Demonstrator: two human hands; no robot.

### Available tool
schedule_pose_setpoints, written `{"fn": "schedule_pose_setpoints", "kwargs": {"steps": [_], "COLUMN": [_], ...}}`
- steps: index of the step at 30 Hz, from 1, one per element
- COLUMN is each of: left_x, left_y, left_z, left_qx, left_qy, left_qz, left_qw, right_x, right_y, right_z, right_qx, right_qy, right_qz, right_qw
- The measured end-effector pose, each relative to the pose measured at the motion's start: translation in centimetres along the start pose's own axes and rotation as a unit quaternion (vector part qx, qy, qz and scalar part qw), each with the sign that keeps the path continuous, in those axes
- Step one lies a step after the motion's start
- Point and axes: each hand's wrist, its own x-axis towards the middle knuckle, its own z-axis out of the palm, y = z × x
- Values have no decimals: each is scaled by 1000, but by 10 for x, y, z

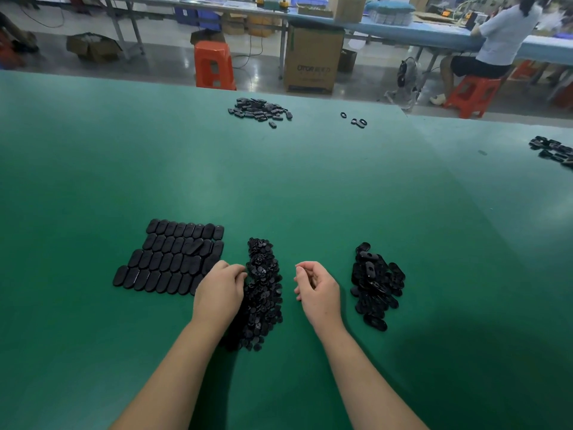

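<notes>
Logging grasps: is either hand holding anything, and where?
The right hand looks empty; the left hand touches the pile of small black parts, grip hidden.

Green table (279, 181); black plastic piles (263, 290)

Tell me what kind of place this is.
Most likely a factory assembly floor: a wide green worktable with loose piles of small black parts and oval pieces laid in neat rows, and behind it long benches, cartons and a seated worker.
</notes>
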Motion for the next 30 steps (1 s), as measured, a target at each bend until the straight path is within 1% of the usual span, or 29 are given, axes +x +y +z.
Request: {"fn": "schedule_pose_setpoints", "kwargs": {"steps": [9,13,17,21,28,30], "left_x": [7,2,-6,-10,-9,-8], "left_y": [2,4,4,4,1,1], "left_z": [-2,0,5,7,8,9], "left_qx": [-14,-21,-94,-143,-133,-135], "left_qy": [-6,16,53,82,89,93], "left_qz": [-21,-23,-53,-52,-35,-32], "left_qw": [1000,999,993,985,987,986], "right_x": [0,0,0,-2,-3,-2], "right_y": [-1,-2,-2,-4,-7,-10], "right_z": [0,0,1,1,3,2], "right_qx": [-19,-25,-28,-42,-85,-110], "right_qy": [2,1,-1,-4,-23,-47], "right_qz": [-6,-6,-5,-9,-14,-14], "right_qw": [1000,1000,1000,999,996,993]}}
